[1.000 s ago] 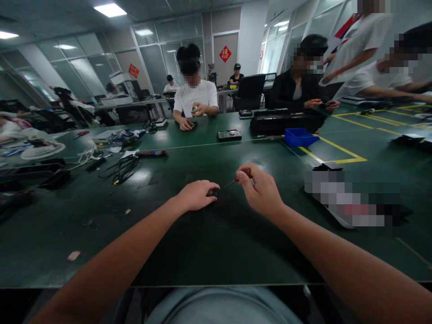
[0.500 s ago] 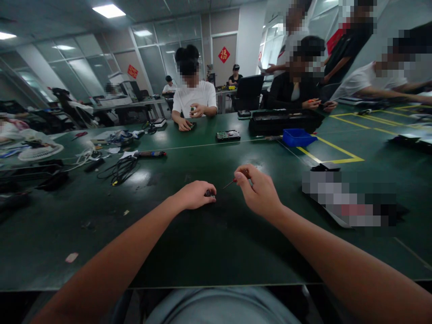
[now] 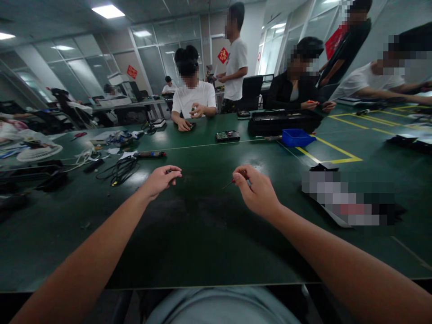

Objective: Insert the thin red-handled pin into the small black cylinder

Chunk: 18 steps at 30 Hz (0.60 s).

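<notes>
One screwdriver stays clamped in the right hand; the left hand, grip indeterminable, has withdrawn leftward, leaving the tip unengaged.

Over at the back I can read the single character 福 in gold on a red diamond sign, while the gold marks on a second red diamond farther left are too small to make out.
</notes>
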### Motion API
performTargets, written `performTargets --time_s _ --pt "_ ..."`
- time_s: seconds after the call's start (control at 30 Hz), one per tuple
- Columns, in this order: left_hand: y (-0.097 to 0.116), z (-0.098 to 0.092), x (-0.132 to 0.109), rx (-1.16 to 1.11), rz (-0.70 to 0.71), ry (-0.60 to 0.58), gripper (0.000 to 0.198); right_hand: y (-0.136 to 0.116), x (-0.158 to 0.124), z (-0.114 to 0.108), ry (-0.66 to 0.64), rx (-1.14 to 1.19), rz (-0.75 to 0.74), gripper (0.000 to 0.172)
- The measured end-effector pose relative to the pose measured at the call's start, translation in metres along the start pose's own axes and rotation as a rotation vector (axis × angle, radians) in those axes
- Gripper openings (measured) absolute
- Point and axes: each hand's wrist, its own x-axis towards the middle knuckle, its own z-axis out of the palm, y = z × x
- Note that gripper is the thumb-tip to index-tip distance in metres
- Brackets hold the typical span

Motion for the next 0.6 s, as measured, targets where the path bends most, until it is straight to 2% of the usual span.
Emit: performTargets --time_s 0.2,0.4,0.6 --pt "-0.017 -0.068 -0.006 -0.398 -0.085 0.246 0.021 0.002 0.0 0.001 -0.018 0.003 0.005 0.022" --pt "-0.035 -0.133 -0.029 -0.503 -0.143 0.502 0.009 0.004 0.0 0.002 -0.023 0.002 0.02 0.022" --pt "-0.069 -0.198 -0.063 -0.516 -0.189 0.778 0.01 0.004 0.0 0.003 -0.033 0.016 0.039 0.021"
